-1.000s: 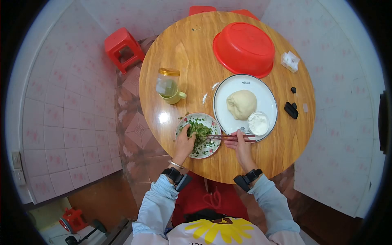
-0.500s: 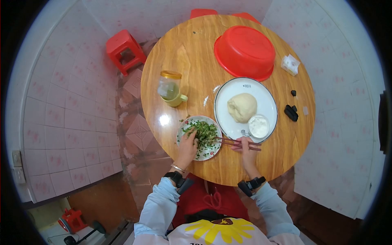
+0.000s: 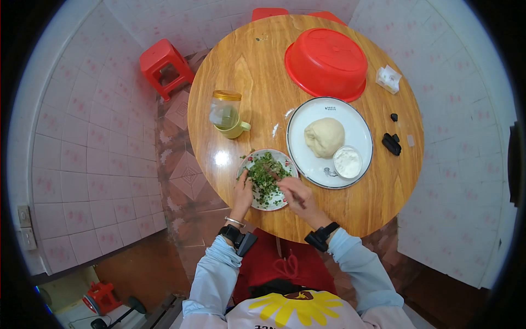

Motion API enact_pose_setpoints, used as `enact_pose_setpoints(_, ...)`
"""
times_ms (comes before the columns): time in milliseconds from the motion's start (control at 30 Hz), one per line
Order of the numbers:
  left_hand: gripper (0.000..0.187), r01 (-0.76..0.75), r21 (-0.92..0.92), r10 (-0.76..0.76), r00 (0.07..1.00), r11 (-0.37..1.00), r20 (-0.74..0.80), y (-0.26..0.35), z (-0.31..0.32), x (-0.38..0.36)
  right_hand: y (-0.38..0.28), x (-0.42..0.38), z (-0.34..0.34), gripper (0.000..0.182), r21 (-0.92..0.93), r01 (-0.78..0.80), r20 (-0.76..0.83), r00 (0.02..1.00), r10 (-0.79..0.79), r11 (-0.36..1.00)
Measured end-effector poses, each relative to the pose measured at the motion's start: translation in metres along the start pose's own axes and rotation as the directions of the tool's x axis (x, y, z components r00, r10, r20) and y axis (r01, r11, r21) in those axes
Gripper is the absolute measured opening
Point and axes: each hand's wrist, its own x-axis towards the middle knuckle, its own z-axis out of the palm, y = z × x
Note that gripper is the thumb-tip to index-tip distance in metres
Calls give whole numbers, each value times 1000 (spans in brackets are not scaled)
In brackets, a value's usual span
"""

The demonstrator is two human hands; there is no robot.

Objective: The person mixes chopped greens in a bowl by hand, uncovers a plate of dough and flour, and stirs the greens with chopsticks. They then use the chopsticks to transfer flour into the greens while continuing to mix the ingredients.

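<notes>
A white plate (image 3: 287, 162) with a patterned rim holds chopped green filling (image 3: 264, 181) near the table's front edge. My left hand (image 3: 243, 192) grips the plate's left rim, its fingers along the edge. In my right hand (image 3: 301, 198) is a pair of brown chopsticks (image 3: 272, 173), closed in the fingers, with the tips down in the greens. To the right lies a larger white plate (image 3: 358, 124) with a dark rim. On it sit a smooth lump of dough (image 3: 324, 137) and a small bowl of white powder (image 3: 348, 162).
An upturned red basin (image 3: 327, 63) stands at the back of the round wooden table (image 3: 241, 60). A lidded jar (image 3: 224, 109) and a yellow-green mug (image 3: 234, 130) are on the left. Tissues (image 3: 388, 79) and small black items (image 3: 391, 143) lie right. A red stool (image 3: 166, 68) stands beyond.
My left hand has moved from the greens to the plate's rim. My right hand has come left and swung the chopsticks into the greens, off the plate's right edge.
</notes>
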Motion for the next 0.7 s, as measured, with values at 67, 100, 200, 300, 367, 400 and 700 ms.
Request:
enact_pose_setpoints(67, 43, 16, -6, -16, 1000, 1000, -13, -2, -1, -1, -3, -6, -2, 16, -148, 229, 206, 959, -197, 962)
enact_pose_setpoints(100, 43, 34, -13, -34, 999, 999, -23, -1, -3, -3, -2, -12, -5, 16, -146, 231, 209, 958, -198, 962)
enact_pose_setpoints(200, 42, 56, -33, -57, 998, 998, -2, 1, -6, -6, 2, -26, -22, 20, -186, 417, 462, 837, -295, 890)
enact_pose_setpoints(300, 42, 40, -37, -40, 999, 999, 22, -4, -6, -6, 8, -33, -46, 22, -205, 557, 617, 712, -336, 805)
enact_pose_setpoints(367, 41, 41, -20, -40, 999, 999, 30, -4, -7, -5, 10, -35, -56, 22, -202, 564, 660, 682, -314, 801)
enact_pose_setpoints(400, 41, 43, -2, -43, 998, 999, 38, -3, -8, -5, 5, -35, -55, 22, -199, 566, 661, 680, -317, 800)
enact_pose_setpoints(700, 40, 44, 25, -45, 998, 999, 41, 4, -4, -4, -13, -38, -59, 17, 168, -174, 134, 979, 152, 970)
